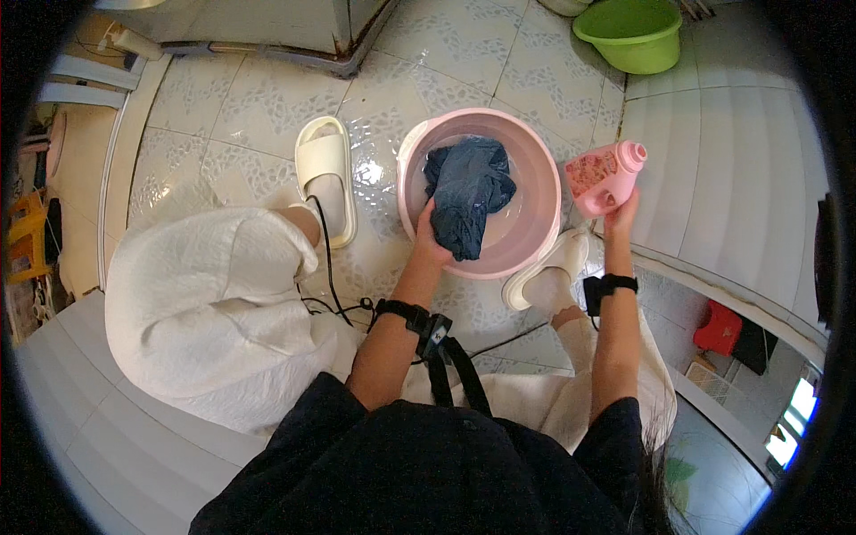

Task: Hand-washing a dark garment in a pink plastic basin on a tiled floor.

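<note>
A dark blue cloth garment (470,192) lies bunched in a pink basin (535,205), its near end close to the basin's near rim. My left hand (431,236) grips its near left side, with the fingers partly hidden under the cloth. To the right of the basin, my right hand (621,216) is closed round the handle of a pink detergent bottle (596,176). The bottle leans to the right, and its neck shows no cap. A little water seems to lie in the basin beside the garment.
My feet, in cream slippers (337,187), stand on either side of the basin on wet-looking patterned tiles (446,53). A green basin (629,40) stands by the wall at the far right. Black cables (332,285) run between my legs. A grey appliance base (267,45) is at the far left.
</note>
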A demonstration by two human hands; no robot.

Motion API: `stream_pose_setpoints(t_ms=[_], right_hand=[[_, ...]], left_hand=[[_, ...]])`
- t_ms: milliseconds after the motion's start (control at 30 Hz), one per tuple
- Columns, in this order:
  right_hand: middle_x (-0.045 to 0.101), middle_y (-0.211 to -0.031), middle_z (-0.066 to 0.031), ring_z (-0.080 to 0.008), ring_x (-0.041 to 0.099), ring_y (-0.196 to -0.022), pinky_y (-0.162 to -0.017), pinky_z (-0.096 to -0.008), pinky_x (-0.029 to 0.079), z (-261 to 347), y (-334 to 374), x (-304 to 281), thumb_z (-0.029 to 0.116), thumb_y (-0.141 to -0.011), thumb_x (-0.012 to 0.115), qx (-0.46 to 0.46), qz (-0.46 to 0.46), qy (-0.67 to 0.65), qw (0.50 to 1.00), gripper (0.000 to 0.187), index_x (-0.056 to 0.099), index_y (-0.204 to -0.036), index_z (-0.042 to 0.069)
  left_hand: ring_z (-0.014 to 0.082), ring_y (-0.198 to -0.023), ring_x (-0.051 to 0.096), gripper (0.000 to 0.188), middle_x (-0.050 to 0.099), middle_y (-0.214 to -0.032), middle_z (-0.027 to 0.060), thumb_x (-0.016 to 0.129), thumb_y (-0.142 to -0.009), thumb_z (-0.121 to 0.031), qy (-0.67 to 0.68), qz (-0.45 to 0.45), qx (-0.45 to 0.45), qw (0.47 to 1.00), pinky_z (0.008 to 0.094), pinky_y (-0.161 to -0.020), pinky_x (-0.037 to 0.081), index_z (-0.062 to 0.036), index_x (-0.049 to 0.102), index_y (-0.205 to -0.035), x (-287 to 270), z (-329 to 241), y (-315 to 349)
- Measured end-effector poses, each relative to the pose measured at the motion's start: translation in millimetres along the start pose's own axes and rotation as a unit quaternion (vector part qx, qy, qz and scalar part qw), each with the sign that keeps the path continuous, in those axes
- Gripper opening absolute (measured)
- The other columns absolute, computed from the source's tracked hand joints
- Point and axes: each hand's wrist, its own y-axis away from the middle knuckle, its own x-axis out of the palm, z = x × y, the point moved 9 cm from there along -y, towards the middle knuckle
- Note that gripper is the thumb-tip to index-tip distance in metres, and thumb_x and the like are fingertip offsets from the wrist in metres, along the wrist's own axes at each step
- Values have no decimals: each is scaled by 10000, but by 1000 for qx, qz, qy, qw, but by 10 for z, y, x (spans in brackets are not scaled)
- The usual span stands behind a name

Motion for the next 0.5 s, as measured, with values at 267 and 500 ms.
stream_pose_setpoints(t_ms=[267, 500], right_hand=[[588, -902, -27, -137, 573, -766, -617, -257, 465, -740, 523, 69, 329, -892, 447, 32, -45, -88, 995, 372, 541, -1107, 42], [565, -872, -105, -202, 505, -724, -712, -326, 432, 345, 1436, 271, 13, -744, 528, -245, -278, 372, 851, 221, 524, -955, -54]], left_hand=[[404, -1235, 363, 652, 328, -1383, 193, 428, -861, -423, -19, 96, 14, 995, 561, -1012, 329, -45, 278, -1371, 490, 27, 236], [385, -1236, 371, 606, 358, -1364, 195, 427, -874, -375, -3, 105, 36, 994, 586, -1003, 322, -32, 301, -1358, 546, -24, 273]])
